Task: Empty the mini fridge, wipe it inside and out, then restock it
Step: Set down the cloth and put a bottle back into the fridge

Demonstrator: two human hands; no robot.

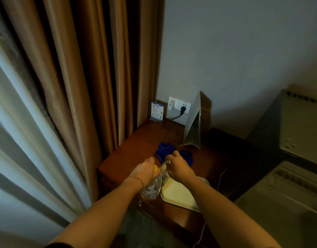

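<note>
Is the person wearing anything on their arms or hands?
Both forearms are bare. A thin bracelet circles the left wrist. A ring shows on a finger of the right hand. Dark sleeve edges peek in at the picture's bottom.

1. You are in what looks like a hotel room: floor-length brown curtains hang left of your hands.
2. A small printed card stand and folded tent sign sit beyond them on the wooden surface.
3. A wall socket is behind.
</note>
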